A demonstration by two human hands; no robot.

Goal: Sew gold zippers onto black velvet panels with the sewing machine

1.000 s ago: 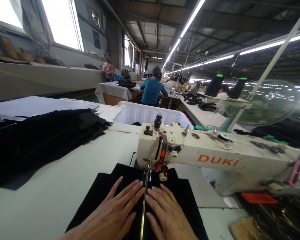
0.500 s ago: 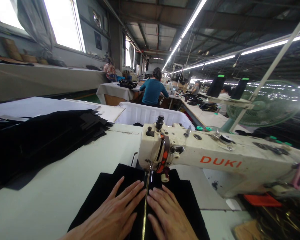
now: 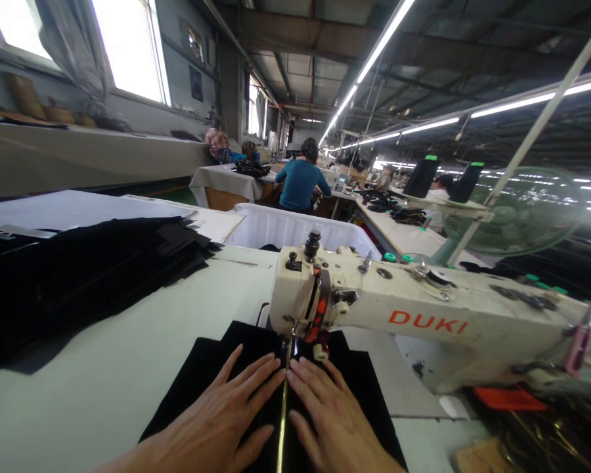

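A piece of black fabric (image 3: 204, 371) lies on the white sewing table, with a gold zipper (image 3: 282, 414) running down its middle toward the needle. My left hand (image 3: 224, 420) lies flat on the fabric just left of the zipper, fingers spread. My right hand (image 3: 332, 420) lies flat on the fabric just right of it. Both sets of fingertips sit close below the head of the cream DUKI sewing machine (image 3: 404, 312).
A stack of black fabric pieces (image 3: 79, 276) lies at the left of the table (image 3: 103, 381). A white plastic bin (image 3: 295, 226) stands behind the machine. A green fan (image 3: 512, 210) is at the right. A person in a teal top (image 3: 300, 184) works further back.
Both hands and the fabric have slid slightly forward toward the needle. The camera has shifted a little.
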